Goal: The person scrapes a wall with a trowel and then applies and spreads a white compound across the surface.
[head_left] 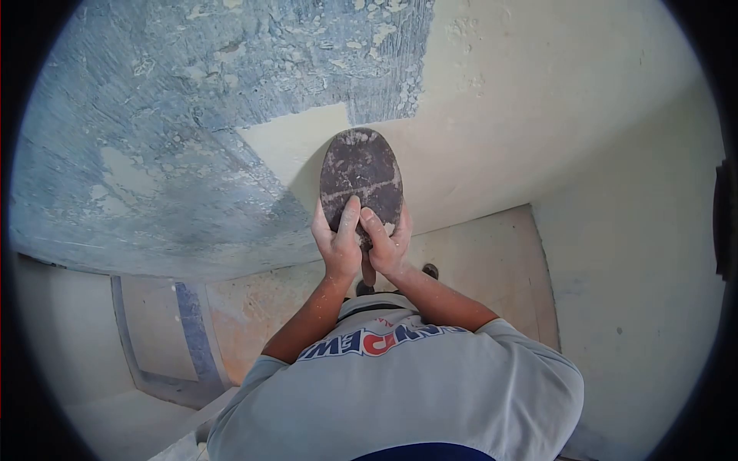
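Observation:
A dark oval tool with pale smears and a short handle at its lower end stands out in front of the wall. My left hand grips its left edge, thumb pressed on the dark face. On the right edge, my right hand holds it the same way, its thumb beside the other. The fingers behind the tool are mostly hidden. Beyond it, the wall shows rough blue patches and smooth cream plaster. Whether the tool touches the wall I cannot tell.
The floor lies below, with a shoe partly showing. A plain side wall rises at the right, with a dark object at its edge. At the lower left is a recess with a blue strip.

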A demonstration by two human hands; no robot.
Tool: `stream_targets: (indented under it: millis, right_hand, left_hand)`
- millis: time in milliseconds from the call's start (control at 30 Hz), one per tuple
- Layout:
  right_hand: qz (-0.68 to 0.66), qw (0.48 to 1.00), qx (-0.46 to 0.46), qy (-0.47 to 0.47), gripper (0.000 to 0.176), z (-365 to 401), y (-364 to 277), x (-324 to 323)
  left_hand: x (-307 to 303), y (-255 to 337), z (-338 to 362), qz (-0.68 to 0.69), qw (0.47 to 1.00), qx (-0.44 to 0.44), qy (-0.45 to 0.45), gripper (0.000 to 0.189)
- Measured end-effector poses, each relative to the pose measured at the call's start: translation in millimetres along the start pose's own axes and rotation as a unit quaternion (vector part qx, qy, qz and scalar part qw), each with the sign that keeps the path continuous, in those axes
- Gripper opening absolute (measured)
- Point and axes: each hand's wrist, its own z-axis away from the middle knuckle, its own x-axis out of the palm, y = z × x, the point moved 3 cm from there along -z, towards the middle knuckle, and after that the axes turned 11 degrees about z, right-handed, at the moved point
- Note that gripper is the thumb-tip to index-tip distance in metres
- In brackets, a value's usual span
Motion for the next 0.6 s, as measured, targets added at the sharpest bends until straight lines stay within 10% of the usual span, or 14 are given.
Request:
stream_targets:
  millis: [267,600]
  right_hand:
    - [0.008,1.000,-0.004,0.020,0.035,-0.7,1.6,-0.7]
    - [0.018,0.999,-0.026,0.021,0.035,-2.8,0.7,2.2]
  left_hand:
    - [-20.5,-14.5,3.8,0.101,0.987,-0.064,-0.103,0.027]
    - [-41.9,-35.7,14.5,-0.015,0.999,-0.028,-0.003,0.027]
